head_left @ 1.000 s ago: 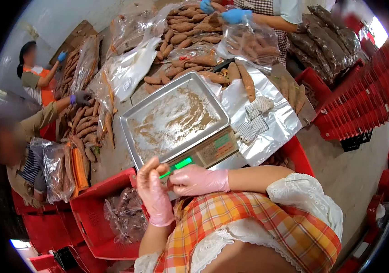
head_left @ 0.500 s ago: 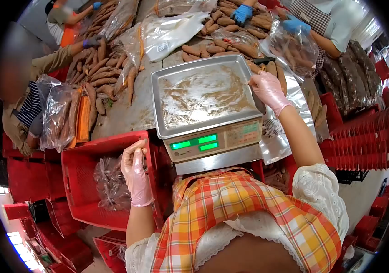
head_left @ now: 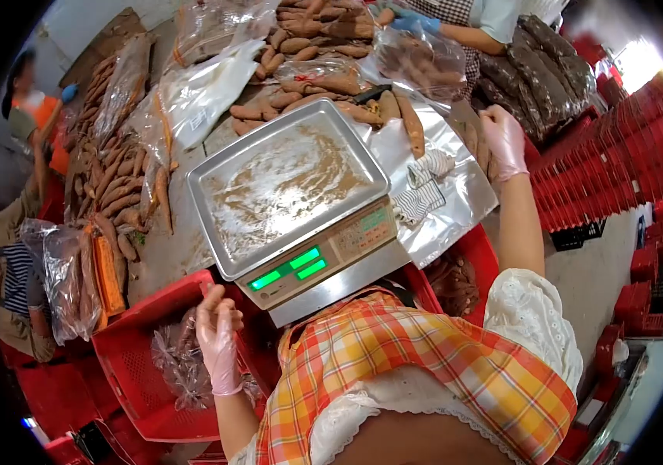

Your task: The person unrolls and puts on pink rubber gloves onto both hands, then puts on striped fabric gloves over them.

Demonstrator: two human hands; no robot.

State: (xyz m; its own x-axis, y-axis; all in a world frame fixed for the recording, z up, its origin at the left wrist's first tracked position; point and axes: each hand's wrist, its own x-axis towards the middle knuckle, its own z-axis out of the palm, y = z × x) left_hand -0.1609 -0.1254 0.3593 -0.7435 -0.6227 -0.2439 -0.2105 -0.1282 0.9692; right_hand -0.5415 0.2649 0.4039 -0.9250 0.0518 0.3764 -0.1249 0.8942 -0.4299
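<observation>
Over the edge of a red crate (head_left: 126,349), my left hand (head_left: 219,337) in a torn pink glove has its fingers curled together; what they hold, if anything, is too small to tell. Bagged sweet potatoes (head_left: 180,360) lie in that crate. My right hand (head_left: 504,143), also gloved, is closed in the air beyond the silver sheet (head_left: 455,182), its contents not visible. Between my hands stands a scale (head_left: 324,252) with a bare, muddy metal tray (head_left: 289,186) and lit green displays. A striped cloth (head_left: 422,194) lies right of it.
Piles of sweet potatoes (head_left: 118,182) and plastic bags (head_left: 207,101) cover the table's far side. Co-workers stand at the left; a blue-gloved co-worker's hand (head_left: 417,22) is at the top. Stacked red crates (head_left: 618,155) and filled dark bags (head_left: 537,70) are at the right.
My hands were together before the scale, then parted. My right hand has moved from the tray's right edge out to the far right; my left stays over the crate. The view has shifted.
</observation>
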